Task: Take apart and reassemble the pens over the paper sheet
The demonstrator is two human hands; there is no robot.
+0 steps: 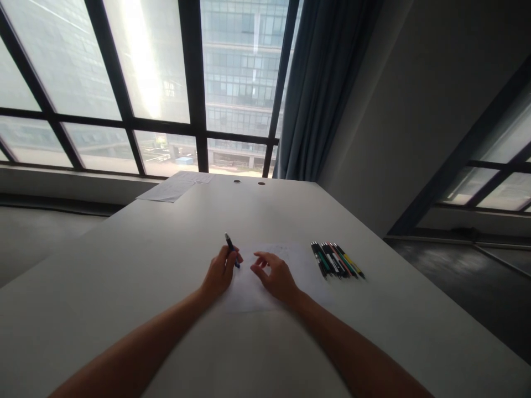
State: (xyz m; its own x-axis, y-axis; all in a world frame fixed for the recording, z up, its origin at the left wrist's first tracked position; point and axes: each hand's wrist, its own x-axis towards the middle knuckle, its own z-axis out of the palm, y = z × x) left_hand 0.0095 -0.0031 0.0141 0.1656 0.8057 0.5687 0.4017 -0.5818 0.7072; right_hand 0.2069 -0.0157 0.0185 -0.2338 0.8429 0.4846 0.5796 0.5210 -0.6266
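My left hand is closed around a dark pen, which leans with its silvery end up and its bluish end down. Just to the right, my right hand hovers over a white sheet of paper, its fingers curved and apart with nothing between them. Faint marks show near the sheet's top edge. On the table right of the paper lies a row of several pens with black, green, white, red and yellow barrels, side by side and slanted.
The white table stretches toward a large window. More paper sheets lie at its far left corner. Two round cable holes sit near the far edge. A blue curtain hangs behind, beside a grey wall.
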